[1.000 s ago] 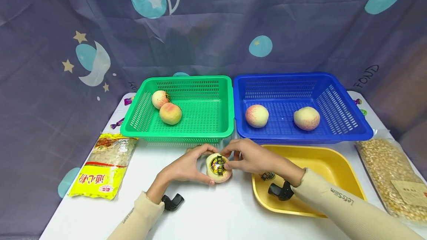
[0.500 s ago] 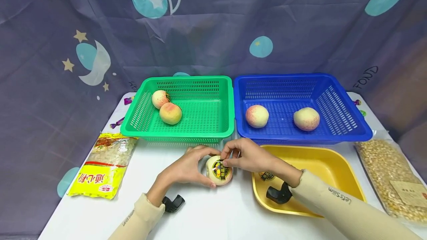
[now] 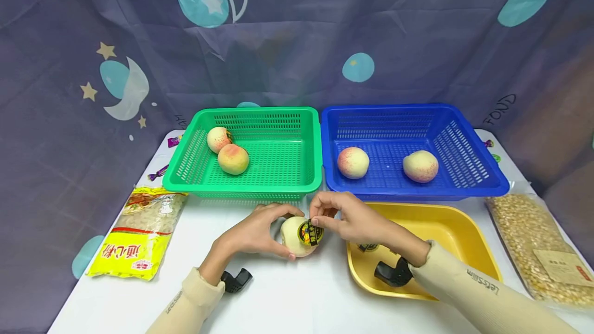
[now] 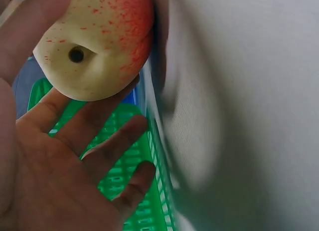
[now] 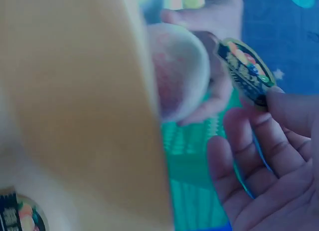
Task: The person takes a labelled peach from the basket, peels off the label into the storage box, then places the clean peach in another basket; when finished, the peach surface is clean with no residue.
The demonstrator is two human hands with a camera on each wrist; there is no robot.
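My left hand (image 3: 255,230) grips a pale peach (image 3: 290,236) between thumb and fingers, close over the white table. In the left wrist view the peach (image 4: 99,46) shows red speckles and a small dark hole at its dimple. A round black-and-gold fruit sticker (image 3: 310,233) stands out from the peach's right side. My right hand (image 3: 348,218) pinches this sticker's edge between thumb and index finger. Seen from the right wrist, the sticker (image 5: 246,71) is mostly lifted off, its far end near the peach and left fingers. The other right fingers are loosely bent.
Behind are a green basket (image 3: 260,188) holding two peaches and a blue basket (image 3: 399,191) holding two more. A yellow basin (image 3: 468,231) with another sticker (image 3: 368,247) inside lies under my right forearm. A pasta bag (image 3: 134,236) lies left, a corn kernel bag (image 3: 533,246) right.
The right fingers have peeled the sticker away from the peach's face, toward the right. The peach stays in the left hand, turned slightly. The whole head view has shifted a little.
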